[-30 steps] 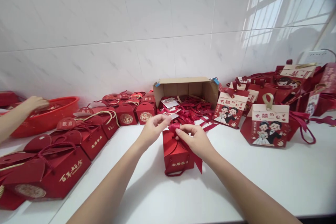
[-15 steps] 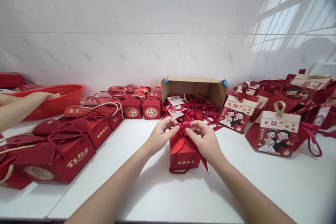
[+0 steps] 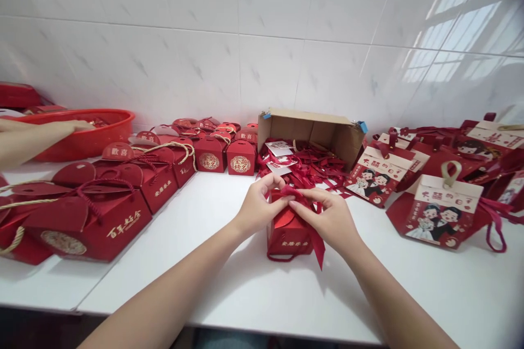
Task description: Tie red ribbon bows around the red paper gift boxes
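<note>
A red gift box [image 3: 290, 239] with gold characters stands on the white table before me, a dark red cord at its lower front. Over its top, my left hand [image 3: 261, 204] pinches a red ribbon [image 3: 316, 245]. My right hand [image 3: 327, 215] has its thumb and fingers closed on the same ribbon, close beside the left thumb. One ribbon tail hangs down the box's right side. My fingers hide the middle of the ribbon, so its knot cannot be made out.
Behind the box, a cardboard carton [image 3: 311, 120] lies on its side, spilling red ribbons and white cards. Red boxes [image 3: 123, 232] with cords line the left. Decorated boxes [image 3: 444, 212] stand right. Another person's hand [image 3: 61, 131] reaches over a red basin [image 3: 102, 136].
The view has shifted slightly. Both my hands have pressed lower onto the box top, with the thumbs still close together at the ribbon. The other person's hand remains over the basin.
</note>
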The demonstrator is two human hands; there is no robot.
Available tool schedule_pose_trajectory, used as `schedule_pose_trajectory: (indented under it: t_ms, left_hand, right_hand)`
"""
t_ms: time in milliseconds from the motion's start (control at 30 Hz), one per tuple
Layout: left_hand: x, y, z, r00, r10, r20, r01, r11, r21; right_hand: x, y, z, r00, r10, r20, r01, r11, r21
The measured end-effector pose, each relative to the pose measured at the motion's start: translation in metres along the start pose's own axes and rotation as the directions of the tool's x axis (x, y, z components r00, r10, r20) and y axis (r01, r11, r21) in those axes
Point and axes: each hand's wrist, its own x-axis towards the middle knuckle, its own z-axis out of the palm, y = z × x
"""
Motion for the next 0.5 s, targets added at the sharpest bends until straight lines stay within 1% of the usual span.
schedule_pose_trajectory:
  t_ms: [100, 167, 233, 333, 433, 500]
  left_hand:
    - [-0.001, 0.001, 0.001, 0.999, 0.021, -0.026, -0.021, 1.000, 0.003]
    - [-0.001, 0.001, 0.002, 0.999, 0.021, -0.038, -0.021, 1.000, 0.002]
    - [-0.002, 0.000, 0.003, 0.999, 0.013, -0.039, -0.013, 1.000, -0.003]
    - [-0.002, 0.000, 0.005, 0.999, 0.008, -0.034, -0.009, 1.000, -0.015]
    - [-0.001, 0.000, 0.004, 1.000, 0.010, -0.018, -0.010, 1.000, -0.024]
    - [-0.001, -0.001, 0.003, 1.000, 0.010, 0.000, -0.010, 1.000, -0.027]
  right_hand:
    - [0.001, 0.004, -0.002, 0.999, -0.016, -0.045, 0.014, 0.999, -0.047]
    - [0.003, 0.007, -0.002, 0.998, 0.012, -0.061, -0.014, 1.000, -0.019]
    - [0.004, 0.010, -0.002, 0.996, 0.089, -0.013, -0.088, 0.992, 0.085]
    - [0.006, 0.012, 0.000, 0.975, 0.191, 0.112, -0.216, 0.929, 0.300]
    - [0.007, 0.013, 0.000, 0.951, 0.231, 0.207, -0.302, 0.843, 0.445]
    - [0.007, 0.012, 0.000, 0.937, 0.247, 0.245, -0.340, 0.806, 0.485]
